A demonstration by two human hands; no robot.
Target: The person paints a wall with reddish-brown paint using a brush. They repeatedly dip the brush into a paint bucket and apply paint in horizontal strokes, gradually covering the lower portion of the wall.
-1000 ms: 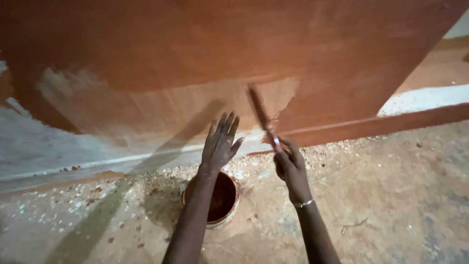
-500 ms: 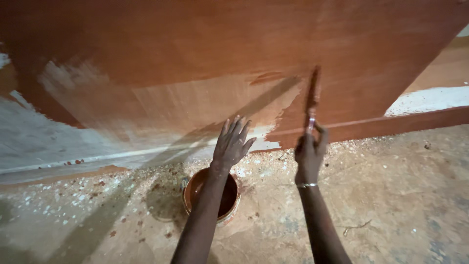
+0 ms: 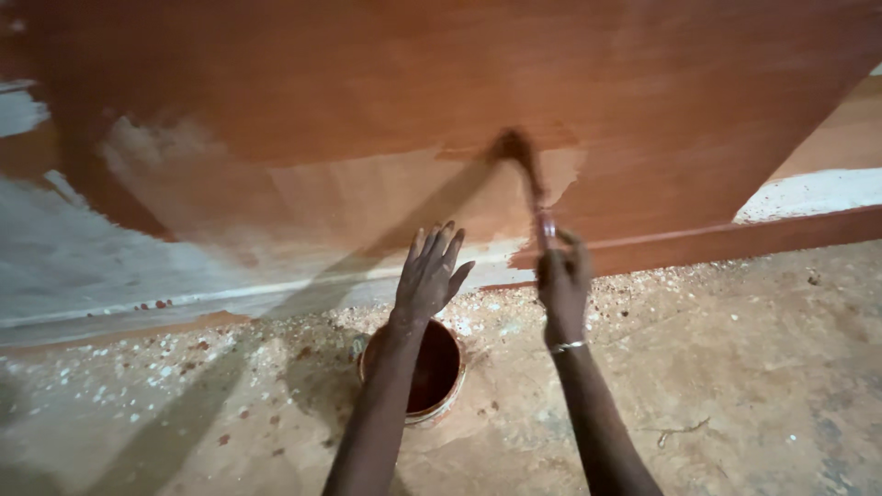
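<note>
Right hand (image 3: 562,280) closed round the paintbrush (image 3: 531,188) handle, bristles on the stained wooden panel (image 3: 441,83). Left hand (image 3: 430,271) spread open, empty, above the paint tin (image 3: 432,372). Light, stiff handle, soft bristles; best held low on the handle.

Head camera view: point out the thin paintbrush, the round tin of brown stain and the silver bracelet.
thin paintbrush (image 3: 536,195), head view, on its blurred handle.
round tin of brown stain (image 3: 439,367), head view, on the dark liquid inside.
silver bracelet (image 3: 568,346), head view, on the band at the wrist.

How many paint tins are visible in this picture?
1. The round paint tin stands on the floor below the left hand, partly covered by that forearm. Others may be outside the view.
</note>
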